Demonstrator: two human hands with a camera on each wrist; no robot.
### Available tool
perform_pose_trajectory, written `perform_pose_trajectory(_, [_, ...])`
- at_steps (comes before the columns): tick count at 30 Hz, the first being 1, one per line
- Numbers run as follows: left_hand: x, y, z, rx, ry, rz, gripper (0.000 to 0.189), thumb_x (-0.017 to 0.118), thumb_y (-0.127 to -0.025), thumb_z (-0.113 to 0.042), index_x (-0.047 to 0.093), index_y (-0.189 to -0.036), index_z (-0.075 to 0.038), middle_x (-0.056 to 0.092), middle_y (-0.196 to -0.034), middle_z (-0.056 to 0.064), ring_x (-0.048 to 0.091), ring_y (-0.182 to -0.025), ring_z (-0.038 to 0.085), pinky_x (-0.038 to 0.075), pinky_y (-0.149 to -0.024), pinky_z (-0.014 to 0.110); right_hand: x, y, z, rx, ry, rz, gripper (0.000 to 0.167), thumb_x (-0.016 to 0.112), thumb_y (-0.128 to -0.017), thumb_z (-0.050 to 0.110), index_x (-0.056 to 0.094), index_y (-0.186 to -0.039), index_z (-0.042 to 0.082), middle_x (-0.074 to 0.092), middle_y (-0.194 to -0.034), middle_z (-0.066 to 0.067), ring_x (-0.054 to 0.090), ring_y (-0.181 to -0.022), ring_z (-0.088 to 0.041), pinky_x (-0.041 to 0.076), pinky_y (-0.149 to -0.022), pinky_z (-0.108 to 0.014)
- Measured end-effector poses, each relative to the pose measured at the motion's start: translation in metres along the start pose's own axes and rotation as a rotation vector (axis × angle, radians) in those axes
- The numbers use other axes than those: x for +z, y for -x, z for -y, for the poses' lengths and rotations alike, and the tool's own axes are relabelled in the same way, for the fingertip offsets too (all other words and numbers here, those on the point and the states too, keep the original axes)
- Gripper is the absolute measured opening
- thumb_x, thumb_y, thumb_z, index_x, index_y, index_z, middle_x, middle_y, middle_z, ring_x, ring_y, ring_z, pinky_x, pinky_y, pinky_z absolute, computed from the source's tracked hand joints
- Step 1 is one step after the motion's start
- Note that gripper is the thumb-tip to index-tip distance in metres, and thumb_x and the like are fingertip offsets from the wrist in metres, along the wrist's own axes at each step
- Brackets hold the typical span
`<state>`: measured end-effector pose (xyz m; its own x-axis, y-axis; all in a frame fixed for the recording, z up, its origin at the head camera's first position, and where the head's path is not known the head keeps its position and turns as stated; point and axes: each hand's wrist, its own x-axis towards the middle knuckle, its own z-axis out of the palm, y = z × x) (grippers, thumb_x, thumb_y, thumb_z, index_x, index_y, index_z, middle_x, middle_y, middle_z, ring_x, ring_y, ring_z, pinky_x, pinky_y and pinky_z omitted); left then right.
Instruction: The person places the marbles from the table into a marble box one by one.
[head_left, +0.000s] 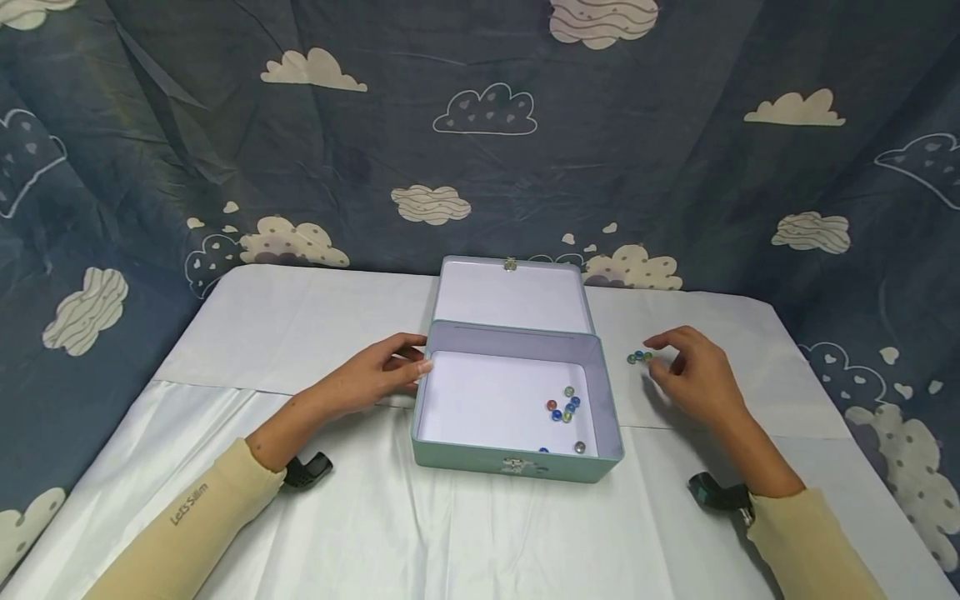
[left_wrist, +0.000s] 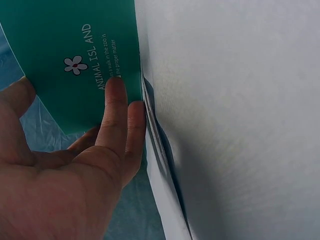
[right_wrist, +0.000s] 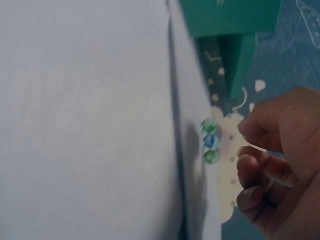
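Note:
A hinged green metal box (head_left: 517,471) with a pale inside stands with its lid (head_left: 513,296) tipped back. My left hand (head_left: 386,367) holds its left side, thumb at the rim and fingers against the outer wall, which bears a flower and lettering in the left wrist view. Several glass marbles lie inside, among them a red marble (head_left: 551,405) and a grey marble (head_left: 580,447). To the right of the box, three marbles (right_wrist: 210,141), green and blue, sit in a row on the cloth. My right hand (head_left: 693,371) hovers beside them, thumb and forefinger apart, holding nothing.
White cloth (head_left: 330,517) with fold lines covers the table. Behind it hangs a dark blue curtain (head_left: 645,167) with a cloud print. A dark wrist device (head_left: 307,472) is on the left wrist and another dark device (head_left: 718,493) on the right.

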<state>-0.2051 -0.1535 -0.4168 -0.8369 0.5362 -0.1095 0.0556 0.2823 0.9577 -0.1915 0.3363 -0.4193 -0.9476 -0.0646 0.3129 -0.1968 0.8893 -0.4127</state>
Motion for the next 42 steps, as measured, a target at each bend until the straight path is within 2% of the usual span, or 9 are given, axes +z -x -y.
perform_pose_trajectory(7, [-0.001,0.000,0.000,0.000,-0.002,0.004,0.065,0.064,-0.109,-0.030,0.037,-0.160,0.000,0.050,-0.147,0.025,0.063,-0.128,0.035,0.063,-0.099,0.040,0.007,-0.003,-0.013,0.076,0.019,0.053,0.028,0.074,-0.095,0.009,0.073,-0.122,0.001,0.068,-0.118,-0.021,0.055,-0.078,-0.026,0.046,-0.061,-0.032])
perform_pose_trajectory(14, [-0.001,0.000,0.001,0.003,-0.007,0.011,0.066,0.064,-0.109,-0.031,0.036,-0.160,0.001,0.050,-0.147,0.025,0.063,-0.127,0.035,0.063,-0.100,0.041,0.011,-0.002,-0.021,0.122,0.016,0.094,0.030,0.074,-0.097,0.013,0.071,-0.123,0.001,0.066,-0.119,-0.020,0.056,-0.085,-0.028,0.049,-0.068,-0.034])
perform_pose_trajectory(26, [-0.001,0.000,0.001,0.005,-0.001,0.003,0.067,0.065,-0.109,-0.031,0.037,-0.160,0.002,0.050,-0.146,0.025,0.064,-0.126,0.034,0.063,-0.100,0.041,0.013,0.000,-0.022,0.093,0.013,0.097,0.021,0.080,-0.092,0.013,0.073,-0.107,0.001,0.065,-0.108,-0.018,0.057,-0.086,-0.029,0.048,-0.068,-0.035])
perform_pose_trajectory(35, [0.000,0.000,0.001,0.003,0.004,-0.001,0.065,0.065,-0.109,-0.030,0.038,-0.160,0.001,0.050,-0.146,0.025,0.064,-0.126,0.033,0.063,-0.100,0.040,0.012,-0.001,-0.022,0.070,0.024,0.126,0.012,0.073,-0.087,0.009,0.071,-0.099,0.007,0.069,-0.088,-0.009,0.059,-0.079,-0.026,0.047,-0.066,-0.036])
perform_pose_trajectory(42, [0.000,0.000,0.002,0.002,0.002,0.005,0.066,0.064,-0.109,-0.030,0.037,-0.160,0.001,0.050,-0.147,0.025,0.063,-0.127,0.034,0.063,-0.100,0.040,0.012,-0.001,-0.023,0.049,0.022,0.108,0.013,0.073,-0.085,0.007,0.070,-0.097,0.008,0.066,-0.083,-0.006,0.057,-0.077,-0.025,0.047,-0.066,-0.036])
